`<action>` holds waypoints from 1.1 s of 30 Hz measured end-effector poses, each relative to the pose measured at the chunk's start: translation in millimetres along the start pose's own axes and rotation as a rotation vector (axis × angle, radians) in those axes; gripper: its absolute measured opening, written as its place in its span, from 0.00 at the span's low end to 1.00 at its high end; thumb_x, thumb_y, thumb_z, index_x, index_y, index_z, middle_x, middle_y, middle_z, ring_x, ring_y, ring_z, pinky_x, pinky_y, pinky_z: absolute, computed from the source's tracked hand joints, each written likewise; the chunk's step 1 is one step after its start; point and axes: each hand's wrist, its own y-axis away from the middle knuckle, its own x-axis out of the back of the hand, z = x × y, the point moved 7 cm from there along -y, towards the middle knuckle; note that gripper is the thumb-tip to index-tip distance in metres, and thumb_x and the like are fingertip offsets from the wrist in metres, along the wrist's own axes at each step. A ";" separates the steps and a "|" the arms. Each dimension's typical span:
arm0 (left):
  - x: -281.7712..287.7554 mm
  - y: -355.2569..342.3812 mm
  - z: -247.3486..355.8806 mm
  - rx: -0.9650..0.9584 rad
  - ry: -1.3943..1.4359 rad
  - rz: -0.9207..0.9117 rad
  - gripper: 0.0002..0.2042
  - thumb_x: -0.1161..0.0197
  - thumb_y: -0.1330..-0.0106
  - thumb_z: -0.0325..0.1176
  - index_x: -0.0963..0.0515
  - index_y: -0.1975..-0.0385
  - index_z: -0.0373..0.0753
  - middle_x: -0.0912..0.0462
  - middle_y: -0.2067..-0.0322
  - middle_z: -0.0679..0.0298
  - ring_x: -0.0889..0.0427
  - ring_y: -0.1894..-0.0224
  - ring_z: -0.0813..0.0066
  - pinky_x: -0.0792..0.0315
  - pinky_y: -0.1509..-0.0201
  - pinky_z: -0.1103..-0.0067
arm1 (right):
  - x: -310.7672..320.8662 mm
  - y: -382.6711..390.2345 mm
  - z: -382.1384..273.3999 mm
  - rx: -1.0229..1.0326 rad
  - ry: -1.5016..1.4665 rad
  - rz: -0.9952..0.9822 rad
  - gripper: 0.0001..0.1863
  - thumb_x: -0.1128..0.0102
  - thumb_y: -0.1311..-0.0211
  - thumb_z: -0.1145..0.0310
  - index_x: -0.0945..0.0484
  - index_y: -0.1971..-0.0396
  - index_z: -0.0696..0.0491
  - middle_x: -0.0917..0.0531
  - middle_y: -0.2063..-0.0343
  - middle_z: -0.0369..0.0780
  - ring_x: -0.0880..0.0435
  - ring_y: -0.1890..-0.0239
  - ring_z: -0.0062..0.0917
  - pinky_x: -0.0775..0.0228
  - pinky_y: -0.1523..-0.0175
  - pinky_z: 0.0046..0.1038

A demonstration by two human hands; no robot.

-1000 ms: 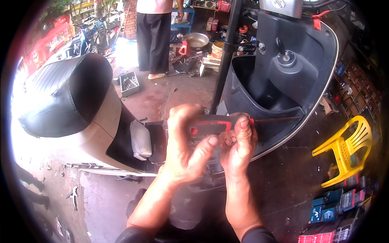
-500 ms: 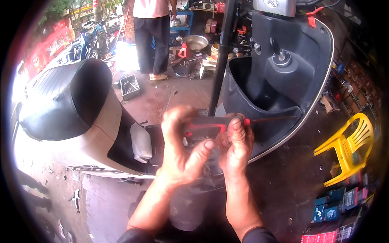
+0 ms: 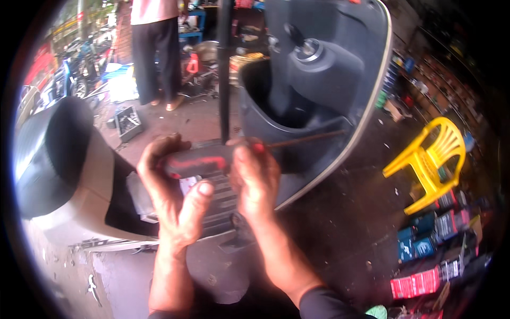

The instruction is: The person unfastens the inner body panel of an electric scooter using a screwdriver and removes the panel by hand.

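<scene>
A long tool like a screwdriver (image 3: pixel 194 162), with a dark-and-red handle and a thin rusty shaft, lies level across both hands above a scooter's footboard (image 3: pixel 218 207). My left hand (image 3: pixel 172 199) curls its fingers round the handle's rear end, thumb raised in front. My right hand (image 3: pixel 255 183) closes on the handle near the shaft, which points rightward over the lower edge of the scooter's dark front panel (image 3: pixel 334 74). Behind my left hand, a pale wrapped bundle (image 3: pixel 139 191) is partly hidden. The scooter's black seat (image 3: pixel 56 154) is at the left. Both hands are somewhat blurred.
A person (image 3: pixel 156 58) stands at the back beside scattered tools and parked two-wheelers. A black pole (image 3: pixel 224 80) rises behind the scooter. A metal box of parts (image 3: pixel 127 125) sits on the floor. A yellow plastic chair (image 3: pixel 422 170) and stacked boxes (image 3: pixel 419 239) are at the right.
The camera view has shifted, so the scooter, person and chair appear further left and mostly higher. Both hands have moved left in the picture, still holding the tool.
</scene>
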 end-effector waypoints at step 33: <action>3.9 -1.4 9.7 0.059 0.072 0.063 0.24 0.34 0.41 0.37 0.35 0.50 0.32 0.29 0.57 0.60 0.30 0.57 0.74 0.35 0.49 0.79 | -6.4 -2.5 1.3 -0.048 0.010 0.030 0.20 0.39 0.41 0.52 0.33 0.81 0.50 0.33 0.85 0.28 0.37 0.86 0.11 0.47 0.82 0.17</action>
